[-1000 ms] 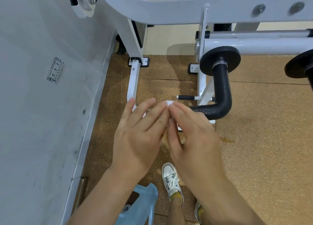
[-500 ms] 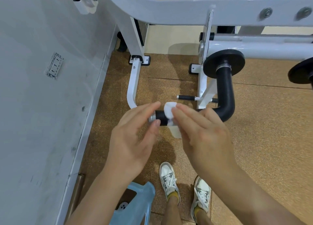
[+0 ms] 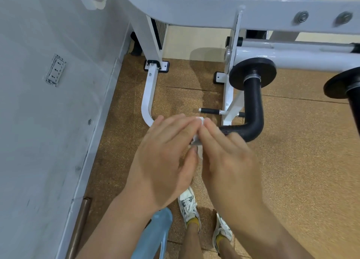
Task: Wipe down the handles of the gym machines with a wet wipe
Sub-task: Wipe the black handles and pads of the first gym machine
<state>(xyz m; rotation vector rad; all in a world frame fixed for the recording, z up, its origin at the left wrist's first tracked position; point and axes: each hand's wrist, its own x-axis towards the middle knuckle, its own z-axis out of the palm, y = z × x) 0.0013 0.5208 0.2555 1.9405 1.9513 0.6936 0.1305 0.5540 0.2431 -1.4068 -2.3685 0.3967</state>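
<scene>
Over black handle (image 3: 252, 106) end, left hand (image 3: 165, 161) and right hand (image 3: 228, 161) meet, pinching white wet wipe (image 3: 200, 120) between fingertips.

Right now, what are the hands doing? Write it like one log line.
step: wiping | left hand: holds wet wipe over black handle end | right hand: pinches wet wipe | bend: bare

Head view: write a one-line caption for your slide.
Left hand and right hand hold a white wet wipe at the end of a black curved handle.

Bright, even light gives soft shadows on the floor (image 3: 292, 180). The left hand (image 3: 165, 161) and right hand (image 3: 229, 161) are slightly blurred, and straight lines bend near the edges.
</scene>
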